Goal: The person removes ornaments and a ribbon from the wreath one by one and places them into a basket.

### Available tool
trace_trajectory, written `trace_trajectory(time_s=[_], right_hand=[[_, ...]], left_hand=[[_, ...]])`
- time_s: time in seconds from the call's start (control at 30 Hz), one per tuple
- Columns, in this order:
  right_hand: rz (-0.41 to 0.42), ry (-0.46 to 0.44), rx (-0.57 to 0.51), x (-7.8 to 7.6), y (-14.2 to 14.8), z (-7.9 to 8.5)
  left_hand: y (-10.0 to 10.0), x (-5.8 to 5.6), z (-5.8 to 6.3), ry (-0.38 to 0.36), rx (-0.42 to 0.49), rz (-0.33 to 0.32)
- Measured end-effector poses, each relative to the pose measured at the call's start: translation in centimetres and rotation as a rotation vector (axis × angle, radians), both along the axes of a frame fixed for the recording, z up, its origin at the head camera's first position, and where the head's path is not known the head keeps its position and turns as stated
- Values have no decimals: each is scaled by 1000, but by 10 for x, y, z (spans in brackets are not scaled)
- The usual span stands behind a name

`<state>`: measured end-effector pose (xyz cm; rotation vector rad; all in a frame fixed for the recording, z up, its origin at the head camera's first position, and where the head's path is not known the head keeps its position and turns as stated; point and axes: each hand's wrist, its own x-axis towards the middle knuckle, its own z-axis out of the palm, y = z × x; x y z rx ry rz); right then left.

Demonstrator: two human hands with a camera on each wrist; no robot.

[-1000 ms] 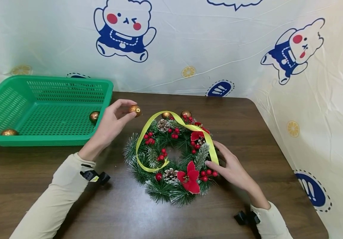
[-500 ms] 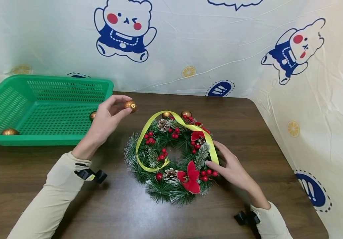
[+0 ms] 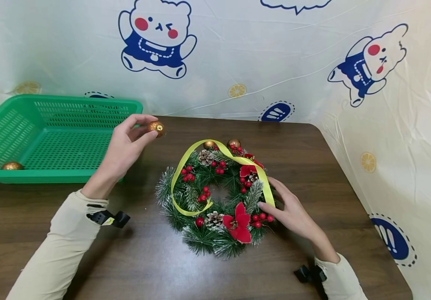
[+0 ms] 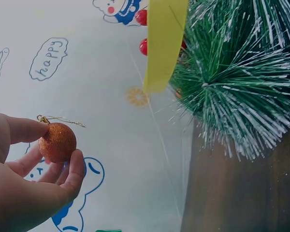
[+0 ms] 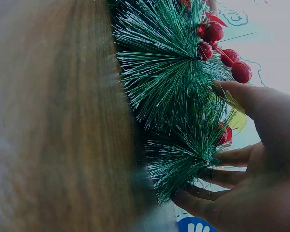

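Copper-coloured, the glittery ball (image 3: 156, 128), pinched in the left hand (image 3: 122, 146), has been drawn towards the green basket (image 3: 50, 178), clear of the wreath (image 3: 200, 239), whose edge is gripped by the right hand (image 3: 292, 210).

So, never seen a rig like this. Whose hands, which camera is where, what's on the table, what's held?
No robot here: these are a person's two bare hands. The wide picture comes from a camera worn on the head, looking forward and down; the two close-ups come from cameras worn on the wrists.

On the brown wood-grain table lies a round green frosted wreath with red berries and a flat yellow ribbon draped over it. Left of it is a green plastic basket.

The left hand pinches a glittery copper-orange ball. The right hand rests against the wreath's right edge.
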<state>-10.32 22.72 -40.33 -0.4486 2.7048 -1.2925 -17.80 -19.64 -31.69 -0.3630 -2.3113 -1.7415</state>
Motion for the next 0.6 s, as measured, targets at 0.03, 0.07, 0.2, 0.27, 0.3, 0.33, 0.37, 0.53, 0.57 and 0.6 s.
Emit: trace_trajectory(time_s=[0.03, 0.07, 0.2, 0.27, 0.3, 0.33, 0.37, 0.53, 0.57, 0.6], right_hand=[[1, 1, 0, 0, 0, 0], [2, 3, -1, 0, 0, 0], [3, 5, -1, 0, 0, 0], [3, 6, 2, 0, 0, 0], [3, 6, 3, 0, 0, 0], [3, 6, 4, 0, 0, 0], [3, 7, 5, 0, 0, -1], [0, 4, 5, 0, 0, -1], [-1, 3, 5, 0, 0, 0], [-2, 1, 5, 0, 0, 0]], left_hand=[[-1, 0, 1, -1, -3, 4], [-2, 0, 1, -1, -5, 8], [-5, 0, 3, 3, -22, 22], [-7, 0, 4, 3, -29, 31], [-8, 0, 5, 2, -33, 36], [-9, 0, 5, 1, -34, 40], [-10, 0, 6, 3, -30, 41], [-17, 0, 10, 10, 1, 45], [-19, 0, 11, 13, 6, 46], [-20, 0, 12, 16, 8, 50]])
